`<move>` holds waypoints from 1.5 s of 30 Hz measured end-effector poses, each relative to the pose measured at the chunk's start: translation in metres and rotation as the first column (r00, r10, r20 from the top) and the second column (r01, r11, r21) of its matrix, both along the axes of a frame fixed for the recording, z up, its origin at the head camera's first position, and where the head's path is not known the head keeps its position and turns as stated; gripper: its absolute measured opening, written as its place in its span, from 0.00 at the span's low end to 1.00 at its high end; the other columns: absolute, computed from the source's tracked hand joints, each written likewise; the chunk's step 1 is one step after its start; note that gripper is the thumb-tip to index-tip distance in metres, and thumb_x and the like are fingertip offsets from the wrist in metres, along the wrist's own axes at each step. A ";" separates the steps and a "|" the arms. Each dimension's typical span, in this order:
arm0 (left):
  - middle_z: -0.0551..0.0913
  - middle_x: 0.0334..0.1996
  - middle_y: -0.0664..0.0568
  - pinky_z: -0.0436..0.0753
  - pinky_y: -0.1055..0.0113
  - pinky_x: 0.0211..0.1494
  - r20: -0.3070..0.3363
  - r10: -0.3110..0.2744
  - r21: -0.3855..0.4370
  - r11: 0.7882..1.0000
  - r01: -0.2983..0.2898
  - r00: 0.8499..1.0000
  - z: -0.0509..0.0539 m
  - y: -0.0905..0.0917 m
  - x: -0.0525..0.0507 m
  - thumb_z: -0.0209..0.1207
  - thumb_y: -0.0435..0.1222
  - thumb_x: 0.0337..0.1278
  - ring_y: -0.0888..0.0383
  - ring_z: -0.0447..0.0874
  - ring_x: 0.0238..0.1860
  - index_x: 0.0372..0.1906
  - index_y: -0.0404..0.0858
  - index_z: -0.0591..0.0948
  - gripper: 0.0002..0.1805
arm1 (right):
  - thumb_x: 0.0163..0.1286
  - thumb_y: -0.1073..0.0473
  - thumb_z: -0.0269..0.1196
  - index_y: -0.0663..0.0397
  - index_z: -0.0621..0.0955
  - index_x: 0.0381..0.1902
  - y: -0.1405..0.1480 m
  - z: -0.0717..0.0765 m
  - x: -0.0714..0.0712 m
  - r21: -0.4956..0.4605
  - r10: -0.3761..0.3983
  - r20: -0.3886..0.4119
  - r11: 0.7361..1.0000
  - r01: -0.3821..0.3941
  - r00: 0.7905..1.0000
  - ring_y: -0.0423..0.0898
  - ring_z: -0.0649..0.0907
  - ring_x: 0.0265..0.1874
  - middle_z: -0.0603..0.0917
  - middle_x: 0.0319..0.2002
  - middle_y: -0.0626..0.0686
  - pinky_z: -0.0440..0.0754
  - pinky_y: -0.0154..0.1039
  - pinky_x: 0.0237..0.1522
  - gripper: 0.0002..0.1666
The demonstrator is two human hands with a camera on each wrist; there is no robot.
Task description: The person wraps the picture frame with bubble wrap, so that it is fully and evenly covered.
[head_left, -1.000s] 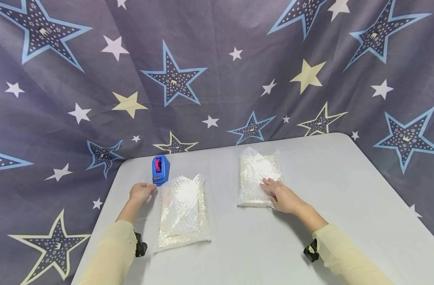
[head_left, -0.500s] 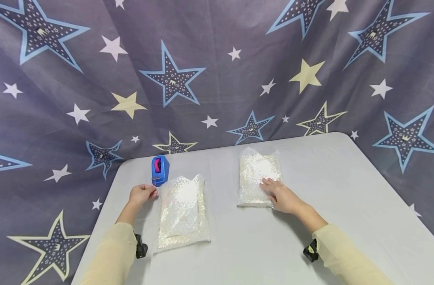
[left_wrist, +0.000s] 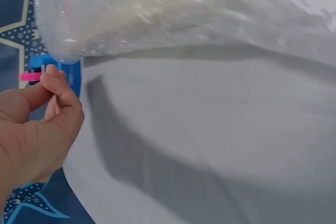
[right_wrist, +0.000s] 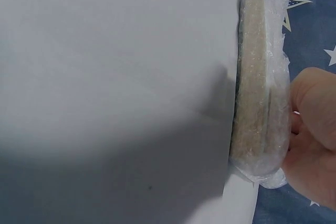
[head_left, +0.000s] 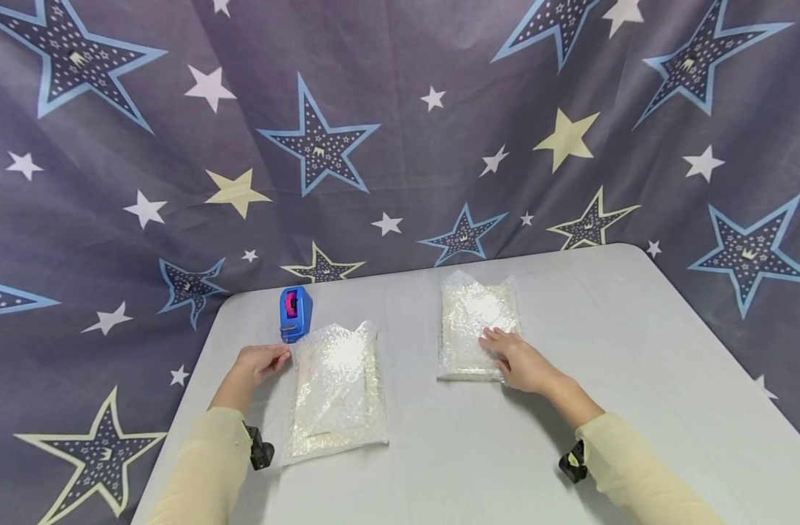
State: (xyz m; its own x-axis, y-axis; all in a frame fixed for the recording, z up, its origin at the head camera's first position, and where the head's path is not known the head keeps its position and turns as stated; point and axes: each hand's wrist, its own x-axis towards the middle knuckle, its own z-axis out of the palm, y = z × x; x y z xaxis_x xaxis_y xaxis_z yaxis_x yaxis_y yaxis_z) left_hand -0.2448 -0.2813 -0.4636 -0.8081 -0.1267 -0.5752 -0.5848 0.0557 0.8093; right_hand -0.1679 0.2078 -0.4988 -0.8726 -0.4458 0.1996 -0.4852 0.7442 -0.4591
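Observation:
At the back left of the table stands a blue tape dispenser with a pink core. Just in front of it, my left hand pinches between thumb and forefinger; the pinch is at the dispenser's cutting end, and the clear tape there is hardly visible. In the left wrist view the left hand shows curled fingers. My right hand rests with its fingers on top of a bubble-wrapped flat package. From the side, the right wrist view shows this package with a pale thick edge under the wrap.
A second bubble-wrapped package, larger in view, lies right of my left forearm, close to the dispenser. The grey-white table ends at a dark curtain printed with stars. Each wrist carries a black camera.
My left hand has drawn back slightly from the dispenser, toward me, still pinching. The right hand and both packages have stayed where they were.

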 end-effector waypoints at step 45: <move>0.81 0.12 0.56 0.83 0.77 0.25 0.025 0.154 -0.134 0.980 -0.149 0.988 -0.017 -0.006 -0.012 0.59 0.23 0.56 0.67 0.80 0.17 0.28 0.33 0.80 0.05 | 0.60 0.74 0.59 0.69 0.74 0.60 0.001 -0.001 0.001 -0.014 -0.012 0.011 1.000 0.012 1.000 0.68 0.70 0.65 0.71 0.65 0.70 0.61 0.66 0.69 0.27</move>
State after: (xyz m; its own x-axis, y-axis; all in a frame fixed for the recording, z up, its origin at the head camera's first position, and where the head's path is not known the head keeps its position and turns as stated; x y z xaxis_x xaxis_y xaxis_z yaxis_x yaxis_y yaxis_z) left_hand -0.2564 -0.2873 -0.4808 -0.7532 -0.3224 -0.5734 -0.6226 0.0682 0.7795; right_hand -0.1674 0.2091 -0.4997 -0.8800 -0.4325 0.1963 -0.4712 0.7432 -0.4749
